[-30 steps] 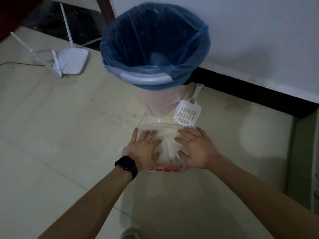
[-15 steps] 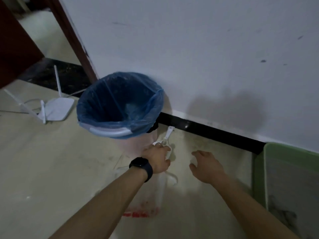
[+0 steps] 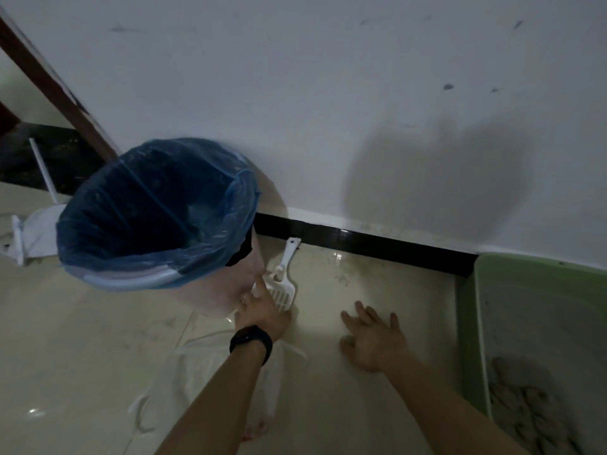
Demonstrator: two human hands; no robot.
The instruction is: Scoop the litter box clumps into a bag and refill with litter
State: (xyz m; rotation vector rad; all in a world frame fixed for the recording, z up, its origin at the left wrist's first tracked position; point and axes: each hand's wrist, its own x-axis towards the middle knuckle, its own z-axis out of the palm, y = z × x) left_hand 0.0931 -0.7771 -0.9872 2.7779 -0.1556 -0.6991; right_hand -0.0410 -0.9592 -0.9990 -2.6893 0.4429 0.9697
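Note:
A white slotted litter scoop (image 3: 285, 284) lies on the floor beside the bin, its handle pointing at the wall. My left hand (image 3: 262, 311), with a black watch on the wrist, covers the scoop's front edge and its fingers curl onto it. My right hand (image 3: 372, 338) hovers flat with spread fingers over the bare floor, holding nothing. A crumpled white plastic bag (image 3: 203, 372) with red print lies under my left forearm. The green litter box (image 3: 479, 323) stands at the right edge, with grey litter and clumps (image 3: 525, 405) inside.
A pink bin with a blue liner (image 3: 157, 211) stands left of the scoop against the white wall. A white router with antennas (image 3: 36, 231) sits on the floor behind it. A black skirting strip (image 3: 377, 244) runs along the wall's foot.
Both hands left the white bag. My left hand went forward to the scoop, and my right hand drifted right over the floor. The view swung right, so the litter box came into sight.

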